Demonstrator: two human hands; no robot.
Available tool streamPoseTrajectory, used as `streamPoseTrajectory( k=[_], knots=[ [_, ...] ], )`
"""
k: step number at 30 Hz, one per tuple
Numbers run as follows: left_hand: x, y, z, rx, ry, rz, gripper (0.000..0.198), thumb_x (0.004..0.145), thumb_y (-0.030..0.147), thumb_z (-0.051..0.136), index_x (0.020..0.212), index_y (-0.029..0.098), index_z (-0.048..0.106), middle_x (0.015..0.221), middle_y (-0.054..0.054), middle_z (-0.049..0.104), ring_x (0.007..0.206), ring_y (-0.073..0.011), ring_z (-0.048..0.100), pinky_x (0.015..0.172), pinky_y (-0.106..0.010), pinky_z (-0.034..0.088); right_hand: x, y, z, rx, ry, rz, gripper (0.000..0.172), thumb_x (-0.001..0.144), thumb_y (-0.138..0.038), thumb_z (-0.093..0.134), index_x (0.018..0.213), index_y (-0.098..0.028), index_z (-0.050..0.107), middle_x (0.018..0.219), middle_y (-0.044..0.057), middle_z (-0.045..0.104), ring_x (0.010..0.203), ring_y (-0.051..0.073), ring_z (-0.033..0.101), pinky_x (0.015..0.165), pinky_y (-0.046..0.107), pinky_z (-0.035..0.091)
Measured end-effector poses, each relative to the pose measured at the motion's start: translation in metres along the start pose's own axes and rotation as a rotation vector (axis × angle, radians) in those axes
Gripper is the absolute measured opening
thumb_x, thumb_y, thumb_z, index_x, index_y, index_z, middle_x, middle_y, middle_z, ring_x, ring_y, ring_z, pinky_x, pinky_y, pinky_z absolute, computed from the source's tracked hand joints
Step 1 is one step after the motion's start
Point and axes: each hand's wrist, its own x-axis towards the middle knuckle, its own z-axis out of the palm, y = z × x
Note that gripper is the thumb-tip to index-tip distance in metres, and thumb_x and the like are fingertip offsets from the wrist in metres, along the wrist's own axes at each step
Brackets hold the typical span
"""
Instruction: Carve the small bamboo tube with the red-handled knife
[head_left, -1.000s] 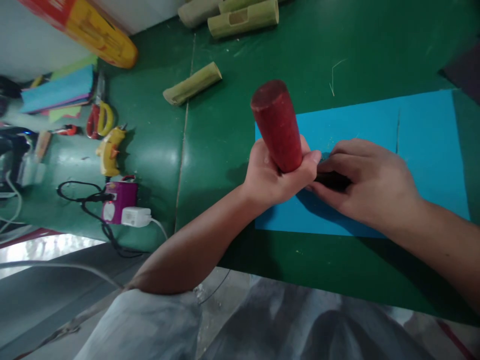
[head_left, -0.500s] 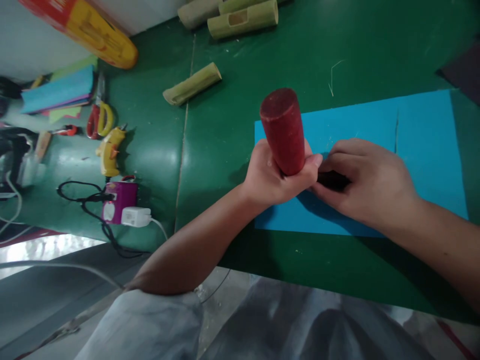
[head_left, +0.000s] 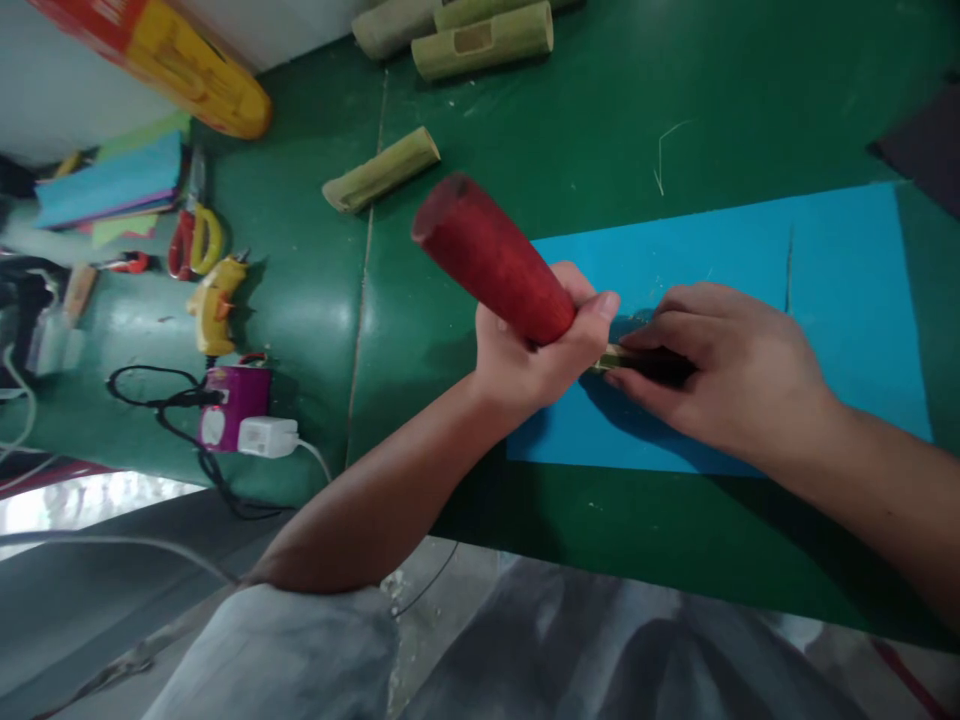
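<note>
In the head view my left hand (head_left: 529,375) is wrapped round a thick red cylindrical handle (head_left: 495,260). Its flat end leans up to the left, and whatever lies at its lower end is hidden by my fist. My right hand (head_left: 750,370) pinches a small bamboo piece (head_left: 621,356) between thumb and fingers. A short pale end of that piece shows just beside my left thumb; the rest is covered by my fingers. Both hands are over a blue sheet (head_left: 847,290), which has a dark slit near its right side.
A green table (head_left: 420,330) bears a bamboo tube (head_left: 382,172) and several more at the back, one with a cutout (head_left: 517,38). To the left are scissors (head_left: 196,235), a yellow glue gun (head_left: 217,300), a purple power adapter (head_left: 244,400) with cables, and coloured sheets (head_left: 112,180).
The red handle has tipped from nearly upright to leaning left, and my left hand has shifted slightly left. The end of the bamboo piece has come into sight between my hands.
</note>
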Motion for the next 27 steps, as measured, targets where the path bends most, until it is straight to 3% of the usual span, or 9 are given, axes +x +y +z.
streamPoseTrajectory(
  k=[7, 22, 27],
  knots=[
    [0.0079, 0.0063, -0.0063, -0.082, -0.219, -0.006, 0.034, 0.095, 0.008, 0.073, 0.069, 0.022, 0.054, 0.057, 0.007, 0.051, 0.049, -0.0056, 0.05, 0.048, -0.02, 0.045, -0.0007, -0.0015, -0.0015, -0.014, -0.009, 0.034, 0.025, 0.105, -0.042, 0.074, 0.089, -0.024, 0.08, 0.086, 0.01, 0.073, 0.088, 0.03, 0.07, 0.071, 0.042, 0.042],
    [0.0102, 0.0069, -0.0073, -0.037, -0.289, 0.024, 0.03, 0.093, 0.01, 0.068, 0.07, 0.022, 0.053, 0.059, 0.006, 0.053, 0.051, -0.0067, 0.05, 0.049, -0.02, 0.045, 0.001, -0.0043, -0.0034, -0.003, 0.025, 0.045, 0.029, 0.105, -0.039, 0.067, 0.079, -0.026, 0.068, 0.08, 0.007, 0.069, 0.082, 0.024, 0.064, 0.069, 0.039, 0.039],
    [0.005, 0.0012, -0.0092, 0.082, -0.273, 0.027, 0.032, 0.096, 0.021, 0.076, 0.07, 0.022, 0.058, 0.062, 0.004, 0.06, 0.054, -0.009, 0.058, 0.052, -0.023, 0.052, 0.0016, -0.005, -0.0023, -0.019, 0.046, -0.008, 0.031, 0.106, -0.037, 0.065, 0.078, -0.025, 0.068, 0.079, 0.006, 0.068, 0.081, 0.023, 0.063, 0.068, 0.039, 0.038]
  ],
)
